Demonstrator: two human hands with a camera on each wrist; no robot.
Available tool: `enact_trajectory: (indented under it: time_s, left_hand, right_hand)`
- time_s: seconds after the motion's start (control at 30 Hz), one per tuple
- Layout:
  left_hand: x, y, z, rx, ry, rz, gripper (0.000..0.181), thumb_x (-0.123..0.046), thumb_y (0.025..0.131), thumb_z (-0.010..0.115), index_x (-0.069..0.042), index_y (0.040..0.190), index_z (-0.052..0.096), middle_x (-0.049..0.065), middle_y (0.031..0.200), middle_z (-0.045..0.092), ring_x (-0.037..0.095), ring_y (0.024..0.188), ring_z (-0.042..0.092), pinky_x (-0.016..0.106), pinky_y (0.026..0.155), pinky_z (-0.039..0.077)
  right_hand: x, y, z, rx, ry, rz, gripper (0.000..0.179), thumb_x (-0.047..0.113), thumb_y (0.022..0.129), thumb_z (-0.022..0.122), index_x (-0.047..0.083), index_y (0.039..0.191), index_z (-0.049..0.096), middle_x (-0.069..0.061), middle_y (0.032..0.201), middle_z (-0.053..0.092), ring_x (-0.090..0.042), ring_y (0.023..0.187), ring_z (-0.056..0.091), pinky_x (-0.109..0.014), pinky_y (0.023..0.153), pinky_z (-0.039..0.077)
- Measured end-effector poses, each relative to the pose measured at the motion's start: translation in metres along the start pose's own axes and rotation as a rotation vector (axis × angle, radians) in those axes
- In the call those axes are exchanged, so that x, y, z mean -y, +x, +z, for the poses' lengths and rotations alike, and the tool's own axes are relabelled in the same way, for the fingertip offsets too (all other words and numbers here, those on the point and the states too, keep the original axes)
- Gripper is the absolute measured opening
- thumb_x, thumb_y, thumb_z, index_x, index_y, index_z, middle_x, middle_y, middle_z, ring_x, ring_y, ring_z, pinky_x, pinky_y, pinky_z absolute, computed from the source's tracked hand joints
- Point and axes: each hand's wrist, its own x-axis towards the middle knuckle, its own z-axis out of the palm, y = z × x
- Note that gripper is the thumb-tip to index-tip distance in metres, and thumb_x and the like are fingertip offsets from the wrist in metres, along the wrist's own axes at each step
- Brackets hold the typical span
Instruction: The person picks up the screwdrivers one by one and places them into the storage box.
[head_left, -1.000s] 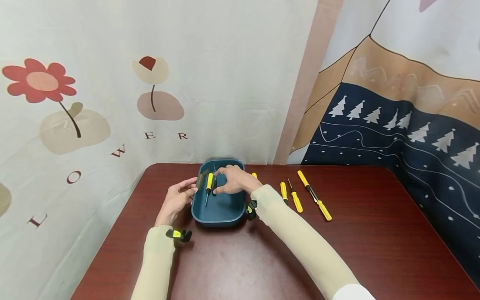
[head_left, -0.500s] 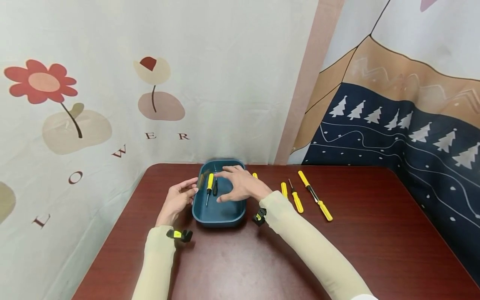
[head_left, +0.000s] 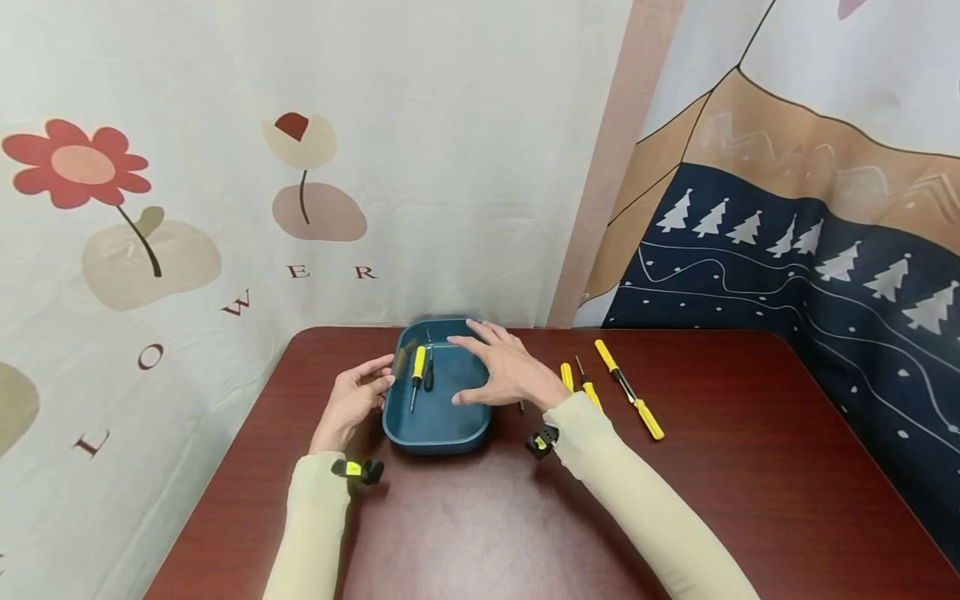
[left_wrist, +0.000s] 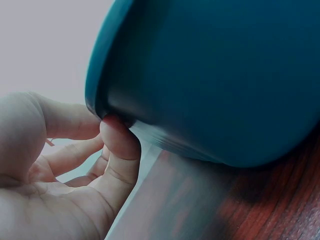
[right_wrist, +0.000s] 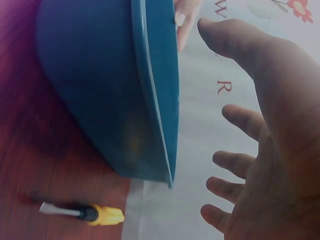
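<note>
A deep blue plastic box (head_left: 438,446) stands at the back of the table. My left hand (head_left: 356,396) is at its left side, thumb and forefinger pinching the rim (left_wrist: 92,95). Inside the box lie a yellow-handled screwdriver (head_left: 418,367) and, beside it, a smaller black-handled screwdriver (head_left: 429,375). Over the box's right edge hovers my right hand (head_left: 510,367), fingers spread and holding nothing. Another yellow-handled screwdriver (right_wrist: 106,215) lies on the table just right of the box in the right wrist view; the hand mostly hides it in the head view.
More yellow-handled screwdrivers lie to the right: one (head_left: 566,375) partly behind the right wrist, one (head_left: 590,392) beside it, then a pair (head_left: 611,357) end to end. A printed curtain (head_left: 465,167) hangs right behind the reddish-brown table (head_left: 465,525).
My right hand has lifted away from the black-handled screwdriver in the box, spreading its fingers and moving right to the box's right edge. My left hand has stayed at the rim.
</note>
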Motion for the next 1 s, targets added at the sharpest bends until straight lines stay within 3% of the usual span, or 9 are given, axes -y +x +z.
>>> enact_trajectory:
  time_s: [0.27, 1.0]
  left_hand:
    - [0.000, 0.000, 0.000, 0.003, 0.028, -0.002, 0.043, -0.011, 0.102, 0.063, -0.014, 0.145, 0.059, 0.012, 0.119, 0.060, 0.012, 0.070, 0.055, 0.029, 0.064, 0.052]
    - [0.003, 0.001, 0.000, -0.002, 0.024, -0.015, 0.043, -0.013, 0.102, 0.064, -0.015, 0.145, 0.060, 0.005, 0.112, 0.061, 0.012, 0.070, 0.056, 0.027, 0.063, 0.052]
  right_hand:
    - [-0.016, -0.019, -0.002, -0.081, 0.020, 0.018, 0.098, 0.062, 0.081, 0.078, 0.033, 0.162, 0.030, -0.004, 0.174, 0.011, -0.033, 0.160, 0.011, -0.061, 0.125, 0.017]
    - [-0.042, -0.049, -0.001, -0.190, 0.066, 0.093, 0.105, 0.062, 0.078, 0.081, 0.031, 0.163, 0.027, -0.003, 0.174, 0.005, -0.035, 0.160, 0.009, -0.068, 0.122, 0.017]
